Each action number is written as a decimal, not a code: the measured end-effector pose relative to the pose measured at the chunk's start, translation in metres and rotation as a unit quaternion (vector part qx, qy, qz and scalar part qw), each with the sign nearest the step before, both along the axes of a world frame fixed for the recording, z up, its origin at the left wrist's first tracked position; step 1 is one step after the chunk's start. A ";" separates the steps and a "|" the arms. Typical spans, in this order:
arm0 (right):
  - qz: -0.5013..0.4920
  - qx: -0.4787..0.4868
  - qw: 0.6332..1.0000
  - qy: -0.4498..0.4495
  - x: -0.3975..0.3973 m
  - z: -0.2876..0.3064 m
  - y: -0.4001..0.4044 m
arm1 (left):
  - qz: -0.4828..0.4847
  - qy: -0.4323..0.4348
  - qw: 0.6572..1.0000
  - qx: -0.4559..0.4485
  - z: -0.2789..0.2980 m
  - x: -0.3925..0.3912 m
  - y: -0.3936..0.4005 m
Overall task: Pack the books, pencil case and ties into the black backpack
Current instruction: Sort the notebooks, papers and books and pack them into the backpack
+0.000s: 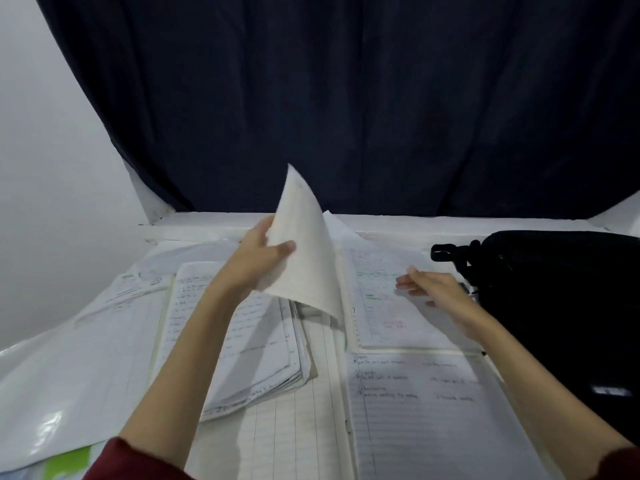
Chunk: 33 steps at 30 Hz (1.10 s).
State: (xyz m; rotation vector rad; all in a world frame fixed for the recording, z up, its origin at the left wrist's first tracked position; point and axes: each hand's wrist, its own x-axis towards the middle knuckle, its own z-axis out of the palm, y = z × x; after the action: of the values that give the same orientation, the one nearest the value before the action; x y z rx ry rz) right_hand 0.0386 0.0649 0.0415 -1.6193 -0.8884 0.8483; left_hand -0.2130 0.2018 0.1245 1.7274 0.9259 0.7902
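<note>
Left hand: the left hand (pixel 258 258) has its grip clamped on a raised sheaf of white ruled pages (pixel 306 244), thumb in front, folding them over, probably to close the book.
Right hand: the right hand (pixel 434 289) lies flat with fingers apart, steadying the open white handwritten notebook (pixel 391 306).
Books: more open ruled notebooks (pixel 426 410) cover the white tabletop (pixel 381 223), unpacked.
Backpack: the black fabric backpack (pixel 561 292) waits just right of them.
Pencil case, ties: not visible.
</note>
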 end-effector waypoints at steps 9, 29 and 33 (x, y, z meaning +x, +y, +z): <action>0.002 0.037 0.999 0.003 0.046 0.061 -0.033 | -0.277 0.190 0.940 0.055 -0.025 0.159 -0.060; -0.125 -0.190 0.963 -0.141 0.065 -0.035 0.004 | -0.005 0.162 0.986 0.031 -0.107 0.121 0.011; -0.138 -0.143 0.979 -0.042 0.060 -0.037 0.012 | -0.060 -0.003 0.967 -0.248 -0.084 0.124 0.007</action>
State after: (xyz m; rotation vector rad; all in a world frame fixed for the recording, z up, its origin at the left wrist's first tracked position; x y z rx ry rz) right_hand 0.0986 0.0768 0.0048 -1.9889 -0.5972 0.7399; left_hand -0.0894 0.2090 0.0401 1.3234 0.9118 0.4335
